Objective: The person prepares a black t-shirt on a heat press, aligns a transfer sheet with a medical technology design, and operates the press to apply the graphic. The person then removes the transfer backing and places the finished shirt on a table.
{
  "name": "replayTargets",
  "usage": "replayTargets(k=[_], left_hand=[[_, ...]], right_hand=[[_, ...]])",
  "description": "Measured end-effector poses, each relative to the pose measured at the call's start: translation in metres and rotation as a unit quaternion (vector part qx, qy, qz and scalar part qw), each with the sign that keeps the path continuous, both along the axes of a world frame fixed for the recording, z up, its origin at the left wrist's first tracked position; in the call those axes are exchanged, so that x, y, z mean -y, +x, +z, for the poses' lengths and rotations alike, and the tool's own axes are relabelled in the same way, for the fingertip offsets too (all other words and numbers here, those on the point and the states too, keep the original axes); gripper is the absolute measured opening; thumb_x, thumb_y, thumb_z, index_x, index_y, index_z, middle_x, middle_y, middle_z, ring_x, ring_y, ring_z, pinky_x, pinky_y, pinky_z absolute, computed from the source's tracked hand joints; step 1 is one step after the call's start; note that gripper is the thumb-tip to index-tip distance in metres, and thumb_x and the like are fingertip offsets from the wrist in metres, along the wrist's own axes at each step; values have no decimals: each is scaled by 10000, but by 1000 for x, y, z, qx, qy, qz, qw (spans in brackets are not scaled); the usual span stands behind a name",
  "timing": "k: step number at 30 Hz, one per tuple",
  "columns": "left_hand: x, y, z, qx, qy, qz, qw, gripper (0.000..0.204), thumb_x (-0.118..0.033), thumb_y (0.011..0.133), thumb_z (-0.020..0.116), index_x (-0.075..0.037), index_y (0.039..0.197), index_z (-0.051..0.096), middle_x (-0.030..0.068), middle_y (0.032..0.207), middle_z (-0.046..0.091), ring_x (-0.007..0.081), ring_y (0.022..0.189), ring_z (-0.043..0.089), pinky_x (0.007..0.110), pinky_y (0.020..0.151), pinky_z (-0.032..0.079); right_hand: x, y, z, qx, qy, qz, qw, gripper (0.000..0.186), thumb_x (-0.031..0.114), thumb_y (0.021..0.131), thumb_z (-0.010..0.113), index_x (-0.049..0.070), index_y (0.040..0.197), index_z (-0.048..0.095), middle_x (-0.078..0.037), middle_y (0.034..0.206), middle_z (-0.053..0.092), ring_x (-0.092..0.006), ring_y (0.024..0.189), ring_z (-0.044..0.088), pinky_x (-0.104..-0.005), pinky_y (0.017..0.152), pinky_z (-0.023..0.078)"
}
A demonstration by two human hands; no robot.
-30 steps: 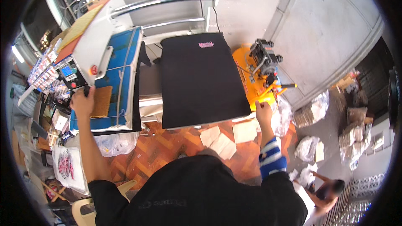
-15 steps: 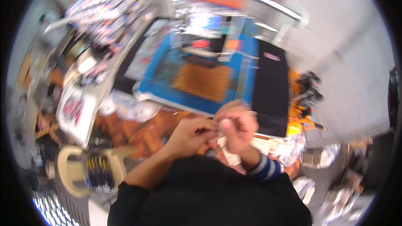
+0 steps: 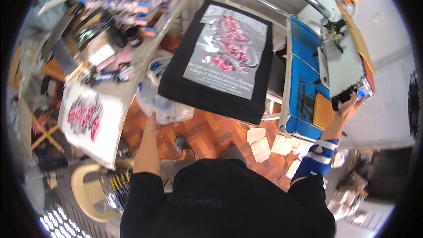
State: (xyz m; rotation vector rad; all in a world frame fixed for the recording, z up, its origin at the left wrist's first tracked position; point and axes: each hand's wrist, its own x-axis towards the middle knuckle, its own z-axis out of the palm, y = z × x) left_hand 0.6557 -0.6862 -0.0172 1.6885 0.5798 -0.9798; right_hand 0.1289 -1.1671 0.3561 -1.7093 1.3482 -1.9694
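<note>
My right hand [image 3: 349, 106] is stretched out to the far right, its fingers bent at a small silver and blue part [image 3: 362, 93] near the end of a red and yellow-edged panel; what they grip is partly hidden. Below it lies a blue-framed screen [image 3: 304, 39] with a brown sponge-like pad [image 3: 324, 111] on it. My left hand [image 3: 152, 117] hangs low at the left, seen small, over a clear plastic bag [image 3: 172, 112], its fingers not distinct. Between my arms, a black cloth [image 3: 172, 81] with a grey, pink and white print lies flat on a board.
On the left, a white sheet with a pink and grey print [image 3: 90, 114] lies on a cluttered table. Shelved boxes [image 3: 132, 0] stand behind it. A cream chair [image 3: 81, 189] is at lower left. Flat cardboard pieces [image 3: 260, 145] lie on the red-brown floor. Metal rails [image 3: 260, 1] run behind the cloth.
My hands, close together in front of me before, are now far apart, the right reaching out right and the left hanging low. The blue-framed screen appears farther right, and the printed black cloth shows fully.
</note>
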Motion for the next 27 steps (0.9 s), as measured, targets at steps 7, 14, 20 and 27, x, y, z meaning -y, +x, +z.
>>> replayTargets(k=[7, 14, 20, 27], left_hand=[[11, 79, -56, -84, -161, -46, 982, 439, -505, 973, 599, -175, 1263, 613, 78, 1214, 640, 297, 1052, 622, 448, 886, 512], [85, 67, 51, -57, -310, 26, 949, 471, -584, 987, 535, -174, 1183, 660, 42, 1121, 671, 267, 993, 627, 464, 949, 492], [61, 96, 110, 1, -328, -58, 943, 546, -628, 992, 540, -118, 1130, 675, 37, 1063, 697, 196, 922, 655, 390, 821, 514], [41, 99, 144, 286, -19, -327, 900, 261, -310, 985, 714, -82, 873, 658, 4, 732, 637, 113, 632, 608, 268, 563, 461]], right_hand=[[20, -29, 1, -170, 85, -197, 962, 1075, 617, 771, 820, -26, 1519, 394, -244, 1494, 441, -383, 1384, 462, -483, 1134, 396], [-2, -15, 23, -204, 139, -282, 927, 1262, 713, 630, 848, -71, 1502, 382, -257, 1596, 296, -419, 1469, 363, -503, 1145, 398], [-4, -10, 31, -251, 124, -269, 921, 1259, 695, 653, 844, -135, 1471, 366, -343, 1562, 293, -493, 1438, 374, -523, 1153, 381], [-41, 31, 13, -225, -83, -308, 921, 755, 305, 829, 844, -74, 1367, 474, -308, 1354, 500, -448, 1297, 444, -541, 1032, 418]])
